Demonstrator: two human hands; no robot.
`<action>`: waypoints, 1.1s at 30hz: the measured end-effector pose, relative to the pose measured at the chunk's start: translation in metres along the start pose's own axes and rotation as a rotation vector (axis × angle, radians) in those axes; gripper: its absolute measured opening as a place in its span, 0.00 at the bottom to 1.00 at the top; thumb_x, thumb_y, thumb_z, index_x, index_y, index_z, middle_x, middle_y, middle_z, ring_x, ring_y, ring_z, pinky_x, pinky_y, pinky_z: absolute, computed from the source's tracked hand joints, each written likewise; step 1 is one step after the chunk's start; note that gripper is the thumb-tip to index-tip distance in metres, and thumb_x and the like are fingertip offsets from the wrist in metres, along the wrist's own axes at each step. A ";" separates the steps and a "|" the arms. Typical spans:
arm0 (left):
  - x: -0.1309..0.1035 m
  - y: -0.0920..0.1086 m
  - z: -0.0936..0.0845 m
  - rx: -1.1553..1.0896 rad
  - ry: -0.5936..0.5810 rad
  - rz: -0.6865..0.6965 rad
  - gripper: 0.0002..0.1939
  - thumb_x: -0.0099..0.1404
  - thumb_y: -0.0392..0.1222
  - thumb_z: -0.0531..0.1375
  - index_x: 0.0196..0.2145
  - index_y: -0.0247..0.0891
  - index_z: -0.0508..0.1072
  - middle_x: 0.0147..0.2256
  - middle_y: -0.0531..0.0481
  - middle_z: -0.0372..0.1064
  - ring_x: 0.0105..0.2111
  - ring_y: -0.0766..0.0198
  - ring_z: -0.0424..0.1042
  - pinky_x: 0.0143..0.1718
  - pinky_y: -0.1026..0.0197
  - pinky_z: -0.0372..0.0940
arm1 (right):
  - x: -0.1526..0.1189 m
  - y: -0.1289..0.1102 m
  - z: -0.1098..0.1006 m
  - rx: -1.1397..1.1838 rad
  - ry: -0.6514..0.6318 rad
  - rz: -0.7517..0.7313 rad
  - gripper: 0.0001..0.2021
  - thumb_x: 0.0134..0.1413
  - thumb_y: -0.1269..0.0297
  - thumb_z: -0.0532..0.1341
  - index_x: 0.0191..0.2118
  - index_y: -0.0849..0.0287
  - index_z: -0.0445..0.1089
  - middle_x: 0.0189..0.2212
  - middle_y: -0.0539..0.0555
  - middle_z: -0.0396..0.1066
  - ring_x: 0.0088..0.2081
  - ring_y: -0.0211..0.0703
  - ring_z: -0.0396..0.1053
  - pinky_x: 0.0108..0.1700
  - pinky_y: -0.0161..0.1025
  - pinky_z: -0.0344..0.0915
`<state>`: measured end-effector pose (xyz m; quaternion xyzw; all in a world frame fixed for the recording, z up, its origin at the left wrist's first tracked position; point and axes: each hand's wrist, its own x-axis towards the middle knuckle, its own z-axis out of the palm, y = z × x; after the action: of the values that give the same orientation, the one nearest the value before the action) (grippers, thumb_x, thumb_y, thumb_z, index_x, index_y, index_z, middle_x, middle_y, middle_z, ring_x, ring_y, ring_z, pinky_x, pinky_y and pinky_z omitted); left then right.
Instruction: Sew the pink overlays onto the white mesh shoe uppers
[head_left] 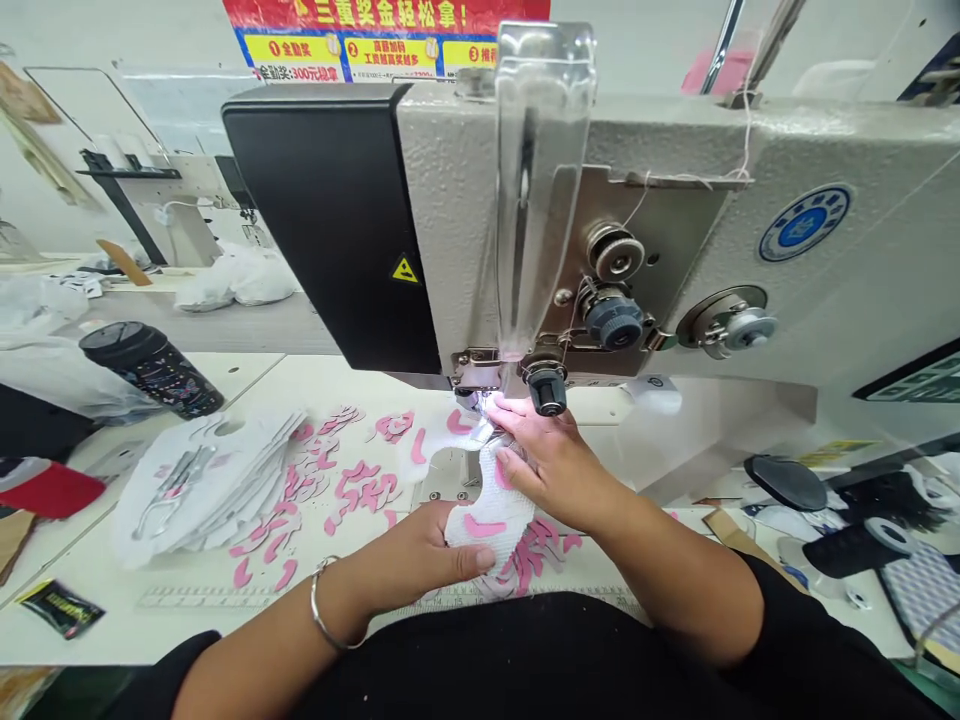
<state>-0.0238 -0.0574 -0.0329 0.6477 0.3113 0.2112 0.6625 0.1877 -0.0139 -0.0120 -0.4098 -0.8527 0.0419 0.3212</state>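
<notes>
A white textured fabric piece with pink curved patches lies under the needle area of the sewing machine. My left hand grips its near edge, thumb on top beside a pink patch. Close to the presser foot, my right hand pinches the same fabric between thumb and fingers. Something metallic shows near those fingertips, too small to make out. Loose pink pieces are scattered to the left, and more lie partly under the fabric.
On the left, metal thread snips rest on a stack of white fabric pieces. Behind stands a black patterned tumbler. A ruler strip runs along the table's front. A black thread cone lies at right.
</notes>
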 end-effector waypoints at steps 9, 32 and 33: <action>-0.036 0.004 -0.048 0.654 0.093 -0.203 0.13 0.62 0.47 0.60 0.42 0.45 0.80 0.40 0.46 0.77 0.40 0.54 0.74 0.42 0.58 0.64 | -0.003 0.013 0.000 0.035 0.030 -0.132 0.14 0.55 0.71 0.58 0.48 0.55 0.69 0.48 0.57 0.71 0.51 0.53 0.66 0.55 0.54 0.63; -0.140 -0.083 -0.106 0.849 0.727 -0.741 0.06 0.54 0.45 0.59 0.25 0.41 0.71 0.27 0.49 0.71 0.29 0.58 0.66 0.29 0.59 0.51 | -0.008 0.027 0.020 -0.049 0.211 -0.195 0.16 0.57 0.68 0.62 0.51 0.48 0.70 0.50 0.53 0.72 0.52 0.53 0.70 0.56 0.54 0.64; -0.138 -0.082 -0.103 0.857 0.732 -0.737 0.05 0.54 0.44 0.59 0.26 0.41 0.71 0.27 0.49 0.72 0.29 0.58 0.66 0.29 0.59 0.51 | -0.008 0.027 0.020 -0.046 0.205 -0.190 0.16 0.57 0.68 0.62 0.51 0.48 0.70 0.51 0.54 0.72 0.53 0.53 0.69 0.56 0.54 0.64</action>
<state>-0.2038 -0.0822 -0.0913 0.5914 0.7729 0.0351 0.2274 0.1979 0.0018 -0.0415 -0.3364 -0.8513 -0.0503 0.3996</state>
